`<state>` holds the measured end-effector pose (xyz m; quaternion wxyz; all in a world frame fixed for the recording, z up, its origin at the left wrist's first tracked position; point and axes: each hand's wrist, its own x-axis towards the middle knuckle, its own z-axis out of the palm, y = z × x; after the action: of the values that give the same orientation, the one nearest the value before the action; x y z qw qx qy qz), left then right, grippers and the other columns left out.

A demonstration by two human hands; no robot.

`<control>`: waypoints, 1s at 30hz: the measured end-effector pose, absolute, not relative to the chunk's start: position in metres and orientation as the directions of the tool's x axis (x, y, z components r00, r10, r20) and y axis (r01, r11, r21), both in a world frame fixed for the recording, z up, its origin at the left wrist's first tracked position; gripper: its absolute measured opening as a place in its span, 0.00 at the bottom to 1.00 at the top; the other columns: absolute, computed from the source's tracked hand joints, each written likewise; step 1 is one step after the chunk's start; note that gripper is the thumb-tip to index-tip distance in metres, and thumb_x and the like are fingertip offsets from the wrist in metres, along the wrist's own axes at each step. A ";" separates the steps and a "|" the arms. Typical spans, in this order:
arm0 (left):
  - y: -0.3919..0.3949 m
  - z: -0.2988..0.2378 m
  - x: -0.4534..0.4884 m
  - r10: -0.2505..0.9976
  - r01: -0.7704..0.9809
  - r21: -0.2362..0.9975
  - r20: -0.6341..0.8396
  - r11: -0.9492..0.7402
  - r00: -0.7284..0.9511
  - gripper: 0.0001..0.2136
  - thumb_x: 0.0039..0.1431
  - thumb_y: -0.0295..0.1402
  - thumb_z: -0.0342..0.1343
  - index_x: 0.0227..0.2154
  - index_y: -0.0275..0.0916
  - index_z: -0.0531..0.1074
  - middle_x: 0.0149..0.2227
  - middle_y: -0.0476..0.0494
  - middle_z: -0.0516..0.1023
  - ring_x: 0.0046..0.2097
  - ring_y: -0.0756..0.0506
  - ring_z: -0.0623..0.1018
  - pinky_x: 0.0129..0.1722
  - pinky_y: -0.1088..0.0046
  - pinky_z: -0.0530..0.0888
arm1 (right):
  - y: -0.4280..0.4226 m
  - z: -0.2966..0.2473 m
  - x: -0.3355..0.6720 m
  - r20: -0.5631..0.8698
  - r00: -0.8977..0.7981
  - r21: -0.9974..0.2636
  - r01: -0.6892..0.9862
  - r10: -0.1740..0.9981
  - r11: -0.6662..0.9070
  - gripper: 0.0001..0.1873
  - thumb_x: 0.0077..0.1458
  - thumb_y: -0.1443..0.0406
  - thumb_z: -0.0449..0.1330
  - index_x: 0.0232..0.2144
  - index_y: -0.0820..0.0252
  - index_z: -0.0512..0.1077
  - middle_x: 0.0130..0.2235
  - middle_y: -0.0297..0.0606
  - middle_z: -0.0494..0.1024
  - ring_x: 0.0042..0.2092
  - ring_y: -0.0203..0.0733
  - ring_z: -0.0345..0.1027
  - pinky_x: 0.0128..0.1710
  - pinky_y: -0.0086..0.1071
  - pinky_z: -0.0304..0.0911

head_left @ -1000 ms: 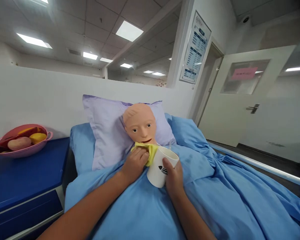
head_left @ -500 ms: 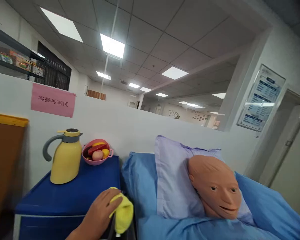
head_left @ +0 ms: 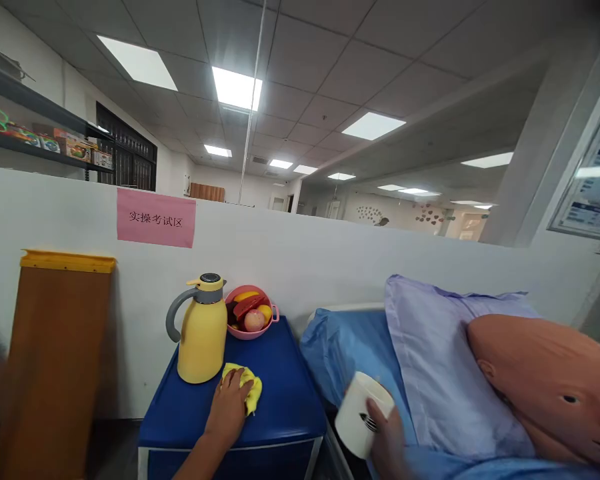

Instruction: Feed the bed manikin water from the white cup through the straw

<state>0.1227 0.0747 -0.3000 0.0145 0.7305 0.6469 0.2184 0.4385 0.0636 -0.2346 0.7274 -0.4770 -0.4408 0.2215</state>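
My left hand (head_left: 229,408) rests on a yellow cloth (head_left: 247,389) that lies on the blue bedside cabinet (head_left: 280,407), its fingers curled over the cloth. Just behind the cloth stands a yellow thermos jug (head_left: 202,331). My right hand (head_left: 387,437) grips a white mug (head_left: 361,414) from below, tilted, between the cabinet and the bed. A training manikin's head (head_left: 555,387) lies on a lilac pillow (head_left: 445,360) at the right.
A pink bowl of fruit (head_left: 250,313) sits at the back of the cabinet by the white partition wall (head_left: 330,260). A brown board with a yellow top (head_left: 55,360) leans at the left. Blue bedding (head_left: 340,347) covers the bed.
The view swung left from the manikin to the cabinet. My left hand carried the yellow cloth from the manikin's chin onto the cabinet top. The mug came away from the manikin with my right hand.
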 end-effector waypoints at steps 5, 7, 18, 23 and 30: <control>0.088 -0.292 0.119 0.957 0.932 0.303 0.266 -0.198 0.117 0.29 0.56 0.22 0.43 0.60 0.49 0.67 0.66 0.45 0.62 0.67 0.37 0.59 0.67 0.49 0.58 | 0.116 -0.246 0.374 0.418 0.440 -0.903 0.106 0.795 0.416 0.27 0.39 0.50 0.70 0.40 0.58 0.74 0.38 0.43 0.82 0.41 0.56 0.77 0.42 0.47 0.73; 0.092 -0.289 0.118 0.959 0.931 0.303 0.253 -0.203 0.127 0.29 0.58 0.23 0.42 0.60 0.50 0.67 0.66 0.46 0.62 0.67 0.37 0.59 0.67 0.50 0.57 | 0.136 -0.252 0.353 0.415 0.436 -0.907 0.128 0.798 0.402 0.30 0.39 0.51 0.71 0.43 0.59 0.73 0.41 0.43 0.81 0.43 0.54 0.76 0.44 0.46 0.72; 0.133 -0.297 0.117 0.960 0.935 0.296 0.251 -0.195 0.121 0.29 0.59 0.23 0.39 0.60 0.52 0.67 0.65 0.46 0.63 0.65 0.38 0.60 0.64 0.54 0.61 | 0.203 -0.286 0.316 0.446 0.451 -0.894 0.259 0.773 0.365 0.38 0.41 0.47 0.68 0.50 0.60 0.66 0.48 0.50 0.78 0.49 0.57 0.72 0.52 0.48 0.66; 0.149 -0.306 0.116 0.958 0.940 0.283 0.262 -0.192 0.117 0.30 0.60 0.21 0.37 0.60 0.53 0.67 0.65 0.47 0.62 0.65 0.39 0.60 0.64 0.55 0.61 | 0.219 -0.289 0.317 0.447 0.412 -0.892 0.272 0.794 0.361 0.38 0.41 0.47 0.68 0.51 0.60 0.66 0.47 0.49 0.78 0.49 0.57 0.73 0.51 0.47 0.67; 0.154 -0.308 0.118 0.958 0.942 0.297 0.276 -0.158 0.074 0.27 0.61 0.26 0.41 0.60 0.53 0.67 0.65 0.48 0.64 0.65 0.39 0.61 0.64 0.56 0.62 | 0.225 -0.295 0.317 0.452 0.411 -0.886 0.309 0.791 0.346 0.39 0.44 0.46 0.67 0.53 0.59 0.64 0.49 0.50 0.78 0.50 0.58 0.73 0.51 0.47 0.67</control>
<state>0.1179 0.1541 -0.3079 0.0201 0.7325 0.6484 0.2065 0.3172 0.2247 -0.2953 0.6432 -0.5403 -0.5091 0.1876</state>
